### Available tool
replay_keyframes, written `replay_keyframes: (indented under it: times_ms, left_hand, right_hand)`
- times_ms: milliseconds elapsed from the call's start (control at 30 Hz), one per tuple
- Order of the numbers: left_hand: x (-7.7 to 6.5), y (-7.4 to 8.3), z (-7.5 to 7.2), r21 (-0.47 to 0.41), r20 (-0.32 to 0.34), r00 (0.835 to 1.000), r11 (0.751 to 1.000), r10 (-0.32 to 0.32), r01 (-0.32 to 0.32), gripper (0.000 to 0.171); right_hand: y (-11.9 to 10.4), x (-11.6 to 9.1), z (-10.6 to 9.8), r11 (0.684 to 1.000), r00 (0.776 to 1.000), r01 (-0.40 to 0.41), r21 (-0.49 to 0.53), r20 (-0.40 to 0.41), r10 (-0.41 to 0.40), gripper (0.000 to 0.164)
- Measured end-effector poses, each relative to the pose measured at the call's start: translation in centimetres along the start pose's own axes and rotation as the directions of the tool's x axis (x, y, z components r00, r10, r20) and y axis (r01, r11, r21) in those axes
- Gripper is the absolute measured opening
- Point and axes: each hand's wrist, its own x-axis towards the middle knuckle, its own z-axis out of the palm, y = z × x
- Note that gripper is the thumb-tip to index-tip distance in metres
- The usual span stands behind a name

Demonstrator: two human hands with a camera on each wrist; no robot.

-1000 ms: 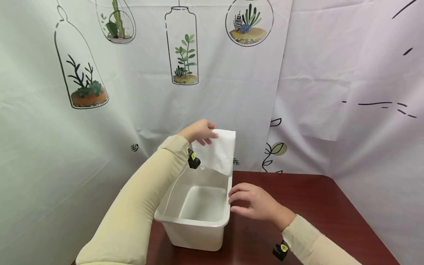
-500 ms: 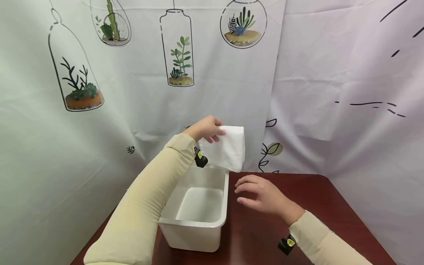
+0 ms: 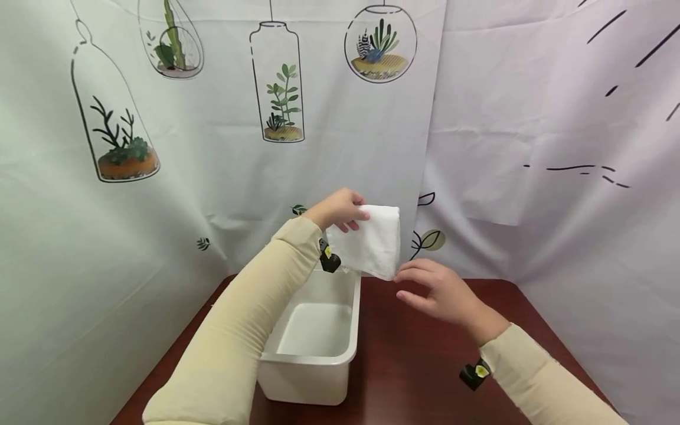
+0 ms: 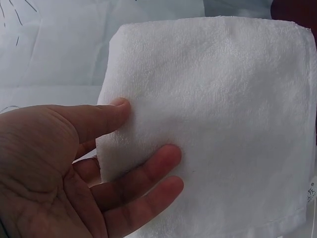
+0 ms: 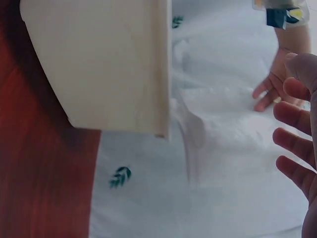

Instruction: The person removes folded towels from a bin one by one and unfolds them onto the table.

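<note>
**Now holding a folded white cloth (image 3: 374,242) up in the air**

Pinches the folded white cloth with the left hand (image 3: 342,211), close to one side edge, with the thumb in front and some fingers tucked behind. Hangs it up off the worktop (image 3: 404,360), by the far end of the white bin (image 3: 305,381), partly past the bin's right side in the head view. Hard to tell if over the bin or just behind it. Shows a little tag (image 4: 312,192) near a low edge.

Has the right hand (image 3: 441,292) near the low right corner of the cloth, with thumb and fingers apart and a bit bent, gripping nothing. Hard to tell if touching there.

Looks like the step of getting both hands on the cloth. Seems to call next for a soft right-hand pinch on that corner, then maybe for going down to the worktop, right of the bin. Needs care not to bump the rim or let the fold flop loose.
</note>
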Motion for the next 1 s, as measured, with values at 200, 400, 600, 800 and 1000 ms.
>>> replay_keyframes:
  times_ms: [200, 400, 600, 800, 1000]
  left_hand:
    - [0.1, 0.7, 1.0, -0.006, 0.008, 1.000, 1.000, 0.014, -0.014, 0.024]
    - [0.1, 1.4, 2.2, 0.016, 0.013, 0.999, 0.999, 0.038, -0.039, 0.020]
    - [0.2, 2.3, 3.3, 0.039, 0.008, 0.998, 0.997, 0.061, -0.061, 0.021]
    - [0.3, 2.8, 4.4, 0.050, 0.019, 0.996, 0.995, 0.084, -0.085, 0.020]
    - [0.3, 3.2, 5.6, 0.049, 0.030, 0.995, 0.994, 0.099, -0.101, 0.019]
  right_hand:
    - [0.8, 0.3, -1.7, 1.000, 0.999, -0.002, -0.030, -0.049, 0.001, 0.017]
    - [1.5, 0.1, -2.9, 0.996, 0.996, -0.019, -0.091, -0.092, 0.011, 0.022]
    - [2.3, 0.0, -3.9, 0.985, 0.989, -0.088, -0.145, -0.132, 0.069, 0.027]
    - [3.2, -0.1, -4.6, 0.968, 0.965, -0.214, -0.133, -0.180, 0.189, 0.024]
    - [3.9, -0.3, -5.0, 0.922, 0.926, -0.349, -0.169, -0.214, 0.312, 0.030]
